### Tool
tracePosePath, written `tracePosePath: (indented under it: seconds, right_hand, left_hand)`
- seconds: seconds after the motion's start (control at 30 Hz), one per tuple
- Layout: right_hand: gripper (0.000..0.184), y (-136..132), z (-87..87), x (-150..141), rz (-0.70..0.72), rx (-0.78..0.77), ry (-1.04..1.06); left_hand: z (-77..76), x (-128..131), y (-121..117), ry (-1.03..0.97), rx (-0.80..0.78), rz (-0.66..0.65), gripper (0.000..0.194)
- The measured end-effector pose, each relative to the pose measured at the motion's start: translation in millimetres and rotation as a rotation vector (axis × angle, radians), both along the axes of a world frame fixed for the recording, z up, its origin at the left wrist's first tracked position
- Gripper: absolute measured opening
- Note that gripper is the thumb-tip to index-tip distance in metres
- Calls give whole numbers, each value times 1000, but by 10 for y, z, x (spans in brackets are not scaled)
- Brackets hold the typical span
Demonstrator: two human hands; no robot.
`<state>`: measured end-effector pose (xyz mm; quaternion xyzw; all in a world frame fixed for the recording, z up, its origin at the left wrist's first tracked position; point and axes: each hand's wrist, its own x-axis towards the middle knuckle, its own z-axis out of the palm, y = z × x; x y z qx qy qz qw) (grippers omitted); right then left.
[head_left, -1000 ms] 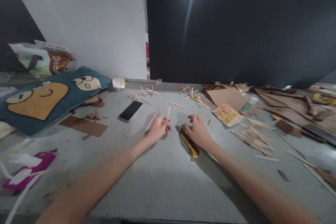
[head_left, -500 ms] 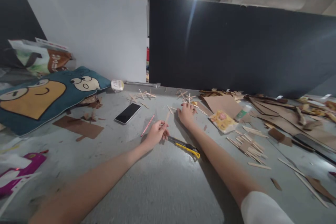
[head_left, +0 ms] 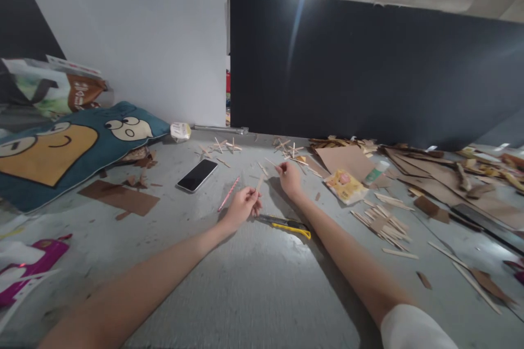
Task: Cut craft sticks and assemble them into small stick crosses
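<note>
Between the thumb and fingers of my left hand [head_left: 242, 207] is a wooden craft stick [head_left: 259, 182], pointing up and away from me. My right hand [head_left: 290, 179], farther forward, pinches the end of a thin wooden stick [head_left: 271, 162] that points left. Another short stick [head_left: 262, 169] lies on the table between the hands. A utility knife with a yellow edge [head_left: 289, 224] rests just right of my left fingers. Left of that hand lies a pink patterned strip [head_left: 228, 194]. Small assemblies of crossed sticks [head_left: 233, 146] stand farther back.
A phone [head_left: 197, 175], a blue cushion [head_left: 82, 147] and a magenta device [head_left: 35, 267] are on the left. To the right are a yellow packet [head_left: 346, 186], a glue stick [head_left: 376, 172], a pile of craft sticks [head_left: 382, 223] and cardboard pieces [head_left: 429, 174].
My right hand has left the knife, reached forward to the sticks, and now pinches one. The knife lies turned more sideways. My left hand keeps its stick.
</note>
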<state>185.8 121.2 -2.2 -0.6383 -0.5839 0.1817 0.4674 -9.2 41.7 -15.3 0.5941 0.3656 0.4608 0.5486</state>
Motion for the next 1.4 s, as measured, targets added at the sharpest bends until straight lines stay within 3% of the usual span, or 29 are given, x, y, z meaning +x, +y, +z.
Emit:
tracePosePath:
  seconds: [0.23, 0.5, 0.87, 1.4]
  right_hand:
    - [47, -517, -22, -135, 297, 114, 482]
    - [44, -710, -32, -228, 363, 157, 818]
    - [36, -822, -58, -266, 425, 42, 972]
    - [33, -819, -61, -254, 390, 80, 1043]
  left_hand:
    - [-8, 8, 53, 2, 38, 19, 46]
    - [-13, 18, 4, 49, 80, -9, 50]
    - [37, -10, -60, 109, 95, 25, 52]
    - [60, -25, -78, 139, 100, 24, 44]
